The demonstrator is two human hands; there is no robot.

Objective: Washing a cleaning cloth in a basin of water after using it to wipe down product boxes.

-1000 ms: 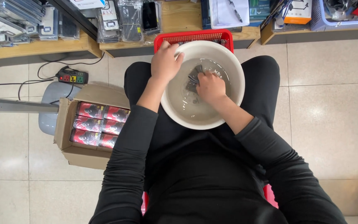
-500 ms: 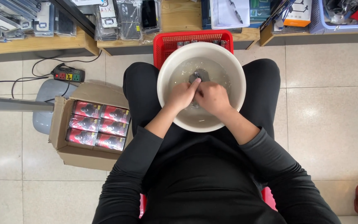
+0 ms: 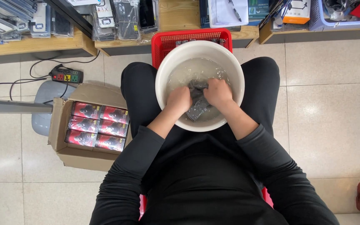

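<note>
A white round basin [image 3: 164,71] of soapy water rests on my lap between my knees. Both hands are down in the water. My left hand [image 3: 178,100] and my right hand [image 3: 218,91] each grip part of a wet grey cloth [image 3: 196,107] that lies bunched between them. The cloth is partly under the water and partly hidden by my fingers.
A red plastic basket [image 3: 169,40] stands on the floor just beyond the basin. An open cardboard box [image 3: 65,155] of red packets sits to my left, beside a power strip [image 3: 66,76]. Wooden shelves [image 3: 71,43] with packaged goods line the far side.
My left hand came off the basin's rim and went into the water. Both hands have closed on the grey cloth and drawn it toward me.
</note>
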